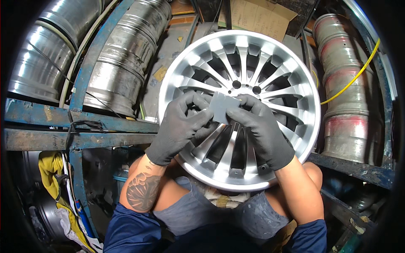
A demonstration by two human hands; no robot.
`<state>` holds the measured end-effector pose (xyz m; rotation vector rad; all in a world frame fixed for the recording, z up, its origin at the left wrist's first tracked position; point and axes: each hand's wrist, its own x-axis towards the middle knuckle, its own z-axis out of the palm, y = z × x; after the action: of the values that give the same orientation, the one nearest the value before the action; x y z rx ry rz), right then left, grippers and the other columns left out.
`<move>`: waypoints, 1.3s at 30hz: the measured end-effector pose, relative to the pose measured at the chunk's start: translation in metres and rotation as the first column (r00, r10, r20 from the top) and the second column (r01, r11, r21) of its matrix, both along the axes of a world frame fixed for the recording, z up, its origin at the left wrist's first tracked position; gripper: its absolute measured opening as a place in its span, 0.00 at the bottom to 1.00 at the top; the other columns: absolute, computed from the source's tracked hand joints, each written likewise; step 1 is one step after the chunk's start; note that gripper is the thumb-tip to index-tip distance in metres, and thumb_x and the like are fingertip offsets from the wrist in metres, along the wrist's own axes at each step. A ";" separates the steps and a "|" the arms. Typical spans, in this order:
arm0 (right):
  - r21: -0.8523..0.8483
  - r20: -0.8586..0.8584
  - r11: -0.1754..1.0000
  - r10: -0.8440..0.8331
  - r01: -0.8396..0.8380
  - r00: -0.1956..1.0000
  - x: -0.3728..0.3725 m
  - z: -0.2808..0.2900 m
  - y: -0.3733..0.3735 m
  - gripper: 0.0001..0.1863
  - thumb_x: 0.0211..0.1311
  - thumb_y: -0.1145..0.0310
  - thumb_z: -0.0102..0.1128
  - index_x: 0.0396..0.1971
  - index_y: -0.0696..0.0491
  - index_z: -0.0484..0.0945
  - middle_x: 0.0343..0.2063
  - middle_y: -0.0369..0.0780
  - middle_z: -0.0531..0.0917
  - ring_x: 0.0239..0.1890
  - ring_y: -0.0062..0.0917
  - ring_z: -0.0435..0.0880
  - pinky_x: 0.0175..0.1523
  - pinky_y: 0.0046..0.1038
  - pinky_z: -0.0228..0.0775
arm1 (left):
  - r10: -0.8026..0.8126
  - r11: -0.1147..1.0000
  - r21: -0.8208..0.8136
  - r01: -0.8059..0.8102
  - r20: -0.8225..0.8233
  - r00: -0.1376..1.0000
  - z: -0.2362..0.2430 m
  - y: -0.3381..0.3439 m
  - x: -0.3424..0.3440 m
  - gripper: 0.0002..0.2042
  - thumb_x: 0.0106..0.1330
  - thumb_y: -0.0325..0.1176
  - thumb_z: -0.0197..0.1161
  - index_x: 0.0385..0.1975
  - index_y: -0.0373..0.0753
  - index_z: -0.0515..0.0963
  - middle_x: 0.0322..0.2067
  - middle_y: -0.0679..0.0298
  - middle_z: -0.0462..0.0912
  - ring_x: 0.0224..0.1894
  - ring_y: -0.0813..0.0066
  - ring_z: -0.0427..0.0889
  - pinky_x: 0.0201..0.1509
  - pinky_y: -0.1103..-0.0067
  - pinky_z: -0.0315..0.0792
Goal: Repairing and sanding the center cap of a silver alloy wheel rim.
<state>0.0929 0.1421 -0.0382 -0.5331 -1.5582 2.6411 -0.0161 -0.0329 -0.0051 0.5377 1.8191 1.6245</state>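
Note:
A small grey sheet that looks like sandpaper (221,108) is held up between my two gloved hands. My left hand (182,122) pinches its left edge between thumb and fingers. On the other side, my right hand (258,126) grips the right edge, thumb in front. Both gloves are dark grey. Beneath the hands lies a large silver multi-spoke wheel rim (240,180), face up in front of my knees. The sheet and hands cover part of its hub and left spokes.
Stacked metal rims (113,84) stand on the left behind a worn blue steel frame (38,113). More rims with red marks (344,92) line the right, where a yellow hose (352,82) hangs. Cardboard (257,19) lies at the back. A yellow cloth (51,168) hangs lower left.

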 end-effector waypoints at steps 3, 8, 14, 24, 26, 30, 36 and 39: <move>0.017 -0.047 0.998 -0.057 0.058 0.997 -0.003 0.001 0.001 0.13 0.65 0.66 0.67 0.43 0.57 0.77 0.36 0.36 0.83 0.37 0.13 0.80 0.44 0.17 0.72 | -0.021 0.999 -0.033 0.020 -0.031 0.999 -0.004 -0.002 -0.003 0.06 0.67 0.29 0.66 0.34 0.35 0.77 0.30 0.69 0.80 0.32 0.86 0.76 0.40 0.84 0.72; 0.156 -0.049 0.985 -0.070 0.077 0.996 -0.005 0.002 0.009 0.15 0.63 0.63 0.69 0.40 0.56 0.75 0.31 0.33 0.82 0.31 0.11 0.77 0.35 0.15 0.69 | -0.050 0.999 0.001 0.051 0.156 0.987 0.008 -0.004 -0.003 0.09 0.72 0.34 0.61 0.41 0.34 0.78 0.32 0.67 0.81 0.35 0.84 0.79 0.42 0.83 0.73; 0.311 -0.016 0.950 -0.011 0.015 1.000 -0.006 0.000 0.011 0.20 0.59 0.58 0.72 0.39 0.57 0.75 0.27 0.32 0.79 0.28 0.10 0.72 0.32 0.16 0.66 | -0.086 0.996 -0.004 0.088 0.187 0.979 0.012 -0.009 -0.010 0.17 0.79 0.41 0.52 0.52 0.31 0.75 0.37 0.64 0.81 0.36 0.85 0.78 0.41 0.88 0.74; 0.352 -0.053 0.935 -0.038 0.054 0.998 -0.009 -0.006 0.006 0.19 0.57 0.63 0.74 0.41 0.59 0.77 0.29 0.34 0.82 0.31 0.12 0.78 0.37 0.18 0.72 | -0.058 0.995 -0.092 0.041 -0.188 0.980 0.009 -0.007 -0.006 0.15 0.69 0.32 0.65 0.51 0.30 0.77 0.43 0.65 0.81 0.43 0.84 0.78 0.49 0.83 0.75; 0.321 -0.061 0.945 -0.048 0.065 0.997 -0.008 -0.006 0.005 0.19 0.58 0.63 0.73 0.42 0.59 0.77 0.28 0.33 0.81 0.28 0.12 0.78 0.36 0.18 0.72 | -0.082 0.993 -0.102 0.055 -0.287 0.954 0.008 -0.005 -0.004 0.16 0.69 0.31 0.65 0.51 0.29 0.77 0.43 0.63 0.81 0.41 0.83 0.79 0.48 0.83 0.76; 0.414 -0.026 0.910 -0.018 0.027 0.999 -0.009 0.000 0.008 0.18 0.61 0.63 0.71 0.43 0.60 0.78 0.30 0.34 0.82 0.30 0.11 0.78 0.37 0.18 0.72 | 0.022 0.998 -0.064 -0.029 -0.113 0.993 0.009 -0.003 -0.002 0.15 0.69 0.30 0.65 0.51 0.30 0.77 0.42 0.63 0.81 0.40 0.84 0.79 0.46 0.85 0.75; 0.179 -0.021 0.984 0.016 -0.012 1.000 -0.003 0.016 0.010 0.14 0.68 0.63 0.64 0.44 0.58 0.79 0.34 0.34 0.82 0.35 0.13 0.78 0.42 0.18 0.72 | 0.119 0.989 -0.084 -0.119 0.003 0.993 0.001 -0.006 -0.013 0.12 0.69 0.29 0.64 0.49 0.31 0.77 0.40 0.65 0.81 0.39 0.84 0.79 0.44 0.85 0.75; 0.130 -0.073 0.990 -0.040 0.049 0.997 -0.003 0.015 0.011 0.12 0.69 0.65 0.63 0.43 0.58 0.79 0.35 0.33 0.82 0.36 0.13 0.79 0.43 0.19 0.72 | 0.076 0.995 -0.063 -0.079 -0.048 0.996 0.005 -0.007 -0.013 0.11 0.70 0.29 0.64 0.48 0.32 0.77 0.39 0.65 0.82 0.39 0.84 0.79 0.44 0.86 0.74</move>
<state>0.0898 0.1530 -0.0234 -0.4575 -1.6648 2.4739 -0.0287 -0.0401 0.0002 0.4843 1.9406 1.6096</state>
